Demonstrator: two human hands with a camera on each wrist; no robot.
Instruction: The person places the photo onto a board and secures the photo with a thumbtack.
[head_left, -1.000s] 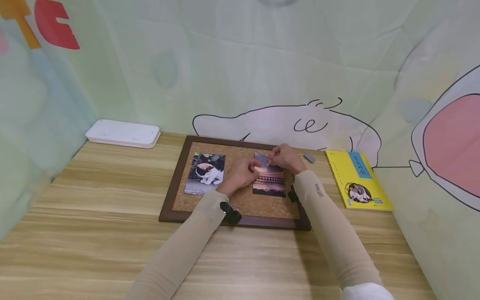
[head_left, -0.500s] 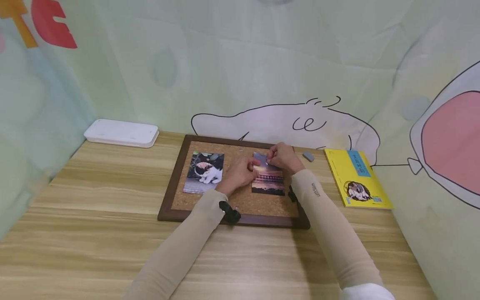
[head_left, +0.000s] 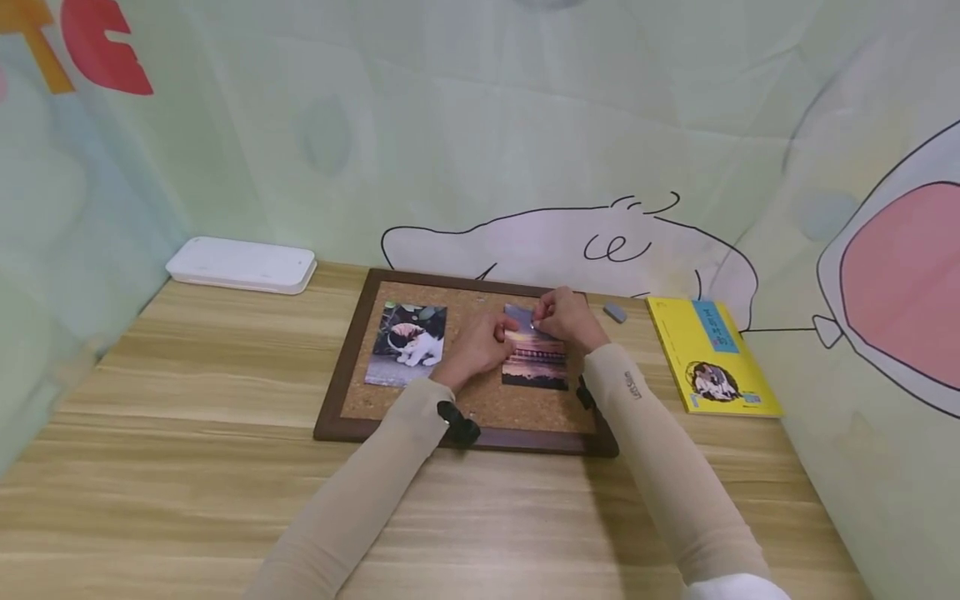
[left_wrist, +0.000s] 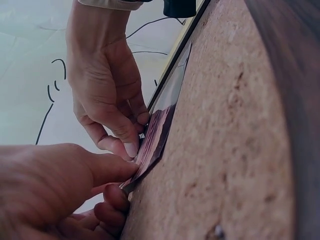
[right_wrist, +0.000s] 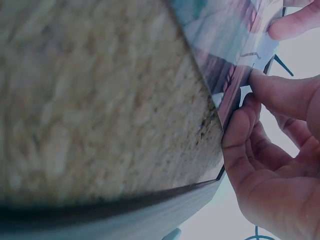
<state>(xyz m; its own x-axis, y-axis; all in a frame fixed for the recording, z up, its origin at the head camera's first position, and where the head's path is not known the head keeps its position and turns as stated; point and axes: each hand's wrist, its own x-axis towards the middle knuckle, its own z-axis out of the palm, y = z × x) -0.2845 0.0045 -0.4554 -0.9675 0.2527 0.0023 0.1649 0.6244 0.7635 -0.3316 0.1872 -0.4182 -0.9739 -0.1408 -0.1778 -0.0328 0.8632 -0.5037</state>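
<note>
A sunset photo [head_left: 536,371] lies on the right half of a brown-framed cork board [head_left: 420,408]. My left hand [head_left: 480,346] pinches its left edge, with the thumb on the picture side in the left wrist view. At the photo's upper part, the thumb and fingertips of my right hand [head_left: 566,315] pinch a small clear push pin [left_wrist: 142,135], mostly hidden by the fingers. On the board's left half lies a cat photo [head_left: 408,343], partly behind my left hand.
Clear pins show in the cork near its top edge and bottom edge [head_left: 472,414]. Right of the board are a grey eraser [head_left: 615,313] and a yellow book [head_left: 712,358]. A white case [head_left: 240,265] stands at the back left. A printed cloth [head_left: 450,125] hangs behind.
The head view has shifted a little, so the whole scene sits slightly farther left. Both hands keep nearly the same place on the sunset photo.
</note>
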